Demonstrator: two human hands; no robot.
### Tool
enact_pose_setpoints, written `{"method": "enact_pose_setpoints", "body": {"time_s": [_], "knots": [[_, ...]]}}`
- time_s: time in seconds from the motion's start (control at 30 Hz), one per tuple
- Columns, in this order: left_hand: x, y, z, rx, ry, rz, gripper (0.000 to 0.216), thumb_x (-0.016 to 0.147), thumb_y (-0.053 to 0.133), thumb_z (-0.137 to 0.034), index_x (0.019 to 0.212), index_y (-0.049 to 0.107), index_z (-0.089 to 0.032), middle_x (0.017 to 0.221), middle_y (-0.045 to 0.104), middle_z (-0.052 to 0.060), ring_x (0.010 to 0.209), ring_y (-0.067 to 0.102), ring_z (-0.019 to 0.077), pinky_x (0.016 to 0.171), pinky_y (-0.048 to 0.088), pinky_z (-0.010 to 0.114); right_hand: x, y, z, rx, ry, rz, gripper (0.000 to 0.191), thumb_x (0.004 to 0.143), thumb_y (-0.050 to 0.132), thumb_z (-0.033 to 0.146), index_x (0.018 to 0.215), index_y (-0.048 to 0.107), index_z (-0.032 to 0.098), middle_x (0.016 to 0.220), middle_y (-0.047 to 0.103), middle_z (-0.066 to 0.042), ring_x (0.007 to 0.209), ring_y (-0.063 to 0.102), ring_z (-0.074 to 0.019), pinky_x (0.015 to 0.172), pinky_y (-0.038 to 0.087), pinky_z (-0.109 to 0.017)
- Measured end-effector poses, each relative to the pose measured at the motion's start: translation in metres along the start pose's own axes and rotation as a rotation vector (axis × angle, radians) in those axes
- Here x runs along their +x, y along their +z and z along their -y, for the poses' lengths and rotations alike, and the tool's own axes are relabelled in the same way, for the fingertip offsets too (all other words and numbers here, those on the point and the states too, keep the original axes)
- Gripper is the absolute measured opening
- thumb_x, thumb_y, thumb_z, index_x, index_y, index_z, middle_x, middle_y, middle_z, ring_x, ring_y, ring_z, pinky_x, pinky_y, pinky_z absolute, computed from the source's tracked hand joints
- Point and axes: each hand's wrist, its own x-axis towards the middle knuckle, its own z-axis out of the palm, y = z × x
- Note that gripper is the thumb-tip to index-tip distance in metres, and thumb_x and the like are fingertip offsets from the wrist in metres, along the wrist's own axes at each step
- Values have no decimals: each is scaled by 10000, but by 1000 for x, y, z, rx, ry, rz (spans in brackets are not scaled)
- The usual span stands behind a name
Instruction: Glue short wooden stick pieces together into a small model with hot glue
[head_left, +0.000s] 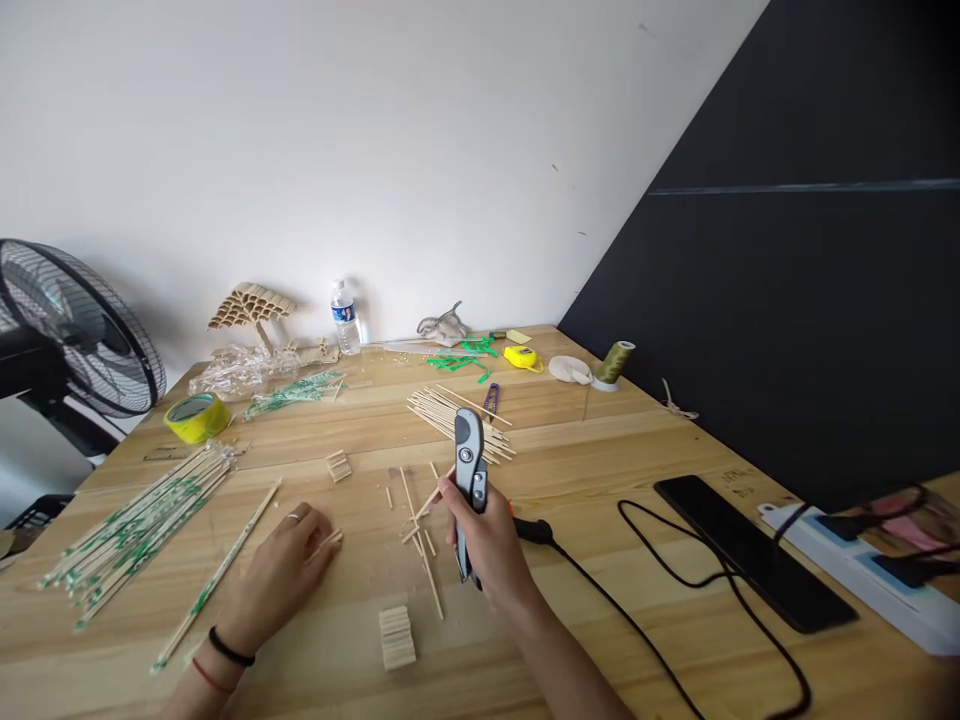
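My right hand (487, 535) is closed around a grey-and-black hand cutter (471, 460), held upright over the table. My left hand (281, 570) rests on the wood with its fingers curled in, pinching short cut stick pieces (330, 539). Between the hands lie several loose thin wooden sticks (426, 570), some crossing and one passing by my right fingertips. A row of short stick pieces (397, 637) sits nearer me, and a smaller group (338, 466) lies beyond my left hand. Behind the cutter is a pile of long sticks (442, 412).
Wrapped sticks (150, 525) and yellow tape (197, 416) are at left, near a fan (82, 330). A stick model (251, 308) and bottle (344, 318) stand at the back. Right: a black-handled corded tool (533, 530), phone (750, 550), power strip (855, 575).
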Motion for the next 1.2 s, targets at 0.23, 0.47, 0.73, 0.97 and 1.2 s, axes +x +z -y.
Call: {"method": "enact_pose_setpoints", "body": {"time_s": [0.23,0.47,0.73,0.97,1.2], "knots": [[-13,6,-35,-285,-51,-7,317,1013,484,-494,943,622,-217,813,671,38,687,621,191,632,484,287,-9,8,-6,72,55,81,449,782,792,595,859,631,182,733,657,4,434,490,-87,419,440,-226],[-25,-2,-65,-835,-196,173,415,1005,537,-563,1110,648,-176,822,637,36,609,477,118,549,403,231,-32,19,1,104,87,224,383,833,790,530,896,652,177,752,638,11,478,507,-83,463,463,-221],[-32,0,-72,-974,-172,293,380,1023,557,-489,1243,656,-195,957,675,72,767,566,149,684,471,253,-37,23,3,106,40,154,394,821,807,537,883,655,179,732,615,17,500,527,-89,481,473,-218],[-30,-3,-72,-695,-137,195,361,1012,554,-513,1062,677,-177,861,662,47,659,502,130,585,400,233,-32,17,-1,120,15,143,340,871,787,497,880,646,187,714,616,32,515,563,-85,528,471,-205],[-31,-7,-75,-710,-127,283,489,1079,368,-527,849,620,-176,578,409,-45,548,385,119,552,319,253,-33,17,-4,117,25,165,323,880,786,481,894,640,194,683,606,40,511,573,-98,523,461,-213]]}}
